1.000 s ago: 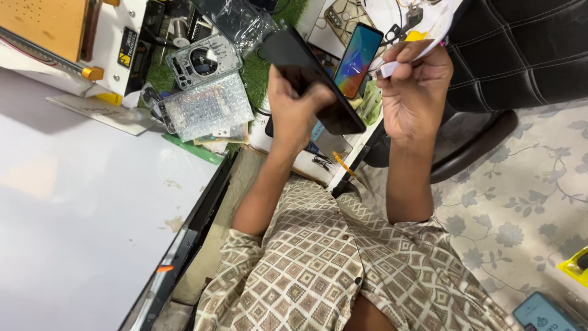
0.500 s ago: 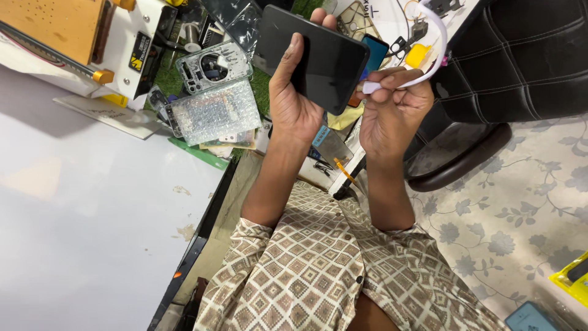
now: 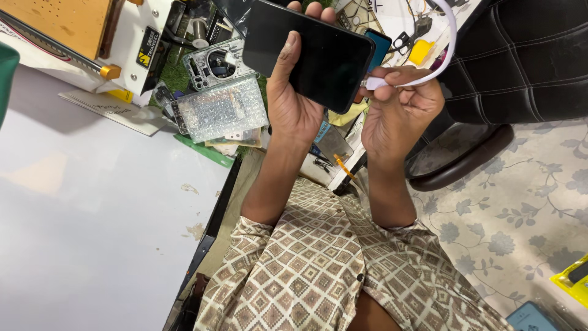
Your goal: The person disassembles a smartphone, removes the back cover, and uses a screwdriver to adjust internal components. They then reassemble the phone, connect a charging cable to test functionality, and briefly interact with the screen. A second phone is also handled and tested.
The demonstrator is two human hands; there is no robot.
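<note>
Left hand [image 3: 297,104] grips the black smartphone [image 3: 309,55]; right hand [image 3: 398,113], just beside it, pinches the white cable plug [image 3: 375,82] at its edge.

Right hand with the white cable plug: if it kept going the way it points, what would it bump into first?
Most likely the black phone. The right hand pinches the white cable, whose plug end points at the phone's lower edge, held by the left hand. They look nearly touching, though depth is hard to judge.
</note>
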